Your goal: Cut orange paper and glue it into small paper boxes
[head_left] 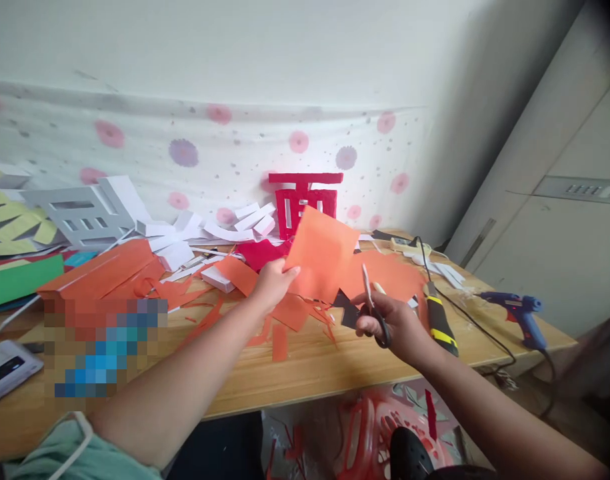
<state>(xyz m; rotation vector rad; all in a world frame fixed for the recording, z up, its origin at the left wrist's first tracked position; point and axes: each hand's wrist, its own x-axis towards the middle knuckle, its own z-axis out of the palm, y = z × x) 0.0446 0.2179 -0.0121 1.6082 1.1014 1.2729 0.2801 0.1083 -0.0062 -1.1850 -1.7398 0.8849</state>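
Pinched in my left hand (272, 287) is a squarish orange sheet of paper (323, 250), raised above the cluttered table. My right hand (392, 327) grips a pair of scissors (367, 293) with dark handles, its blades pointing up. The scissors are apart from the sheet, to its right. Beneath both hands lie orange scraps (279, 343) and thin offcuts. Behind the raised sheet stands a red cut-out shape like a written character (305, 179), its lower part partly hidden.
A blue glue gun (527, 313) lies at the table's right, with a yellow-and-black handled tool (441, 327) nearer me. At left are folded orange paper (105, 273), white block pieces (157, 229) and a green sheet (25, 283). A red plastic stool (359, 433) sits below the table edge.
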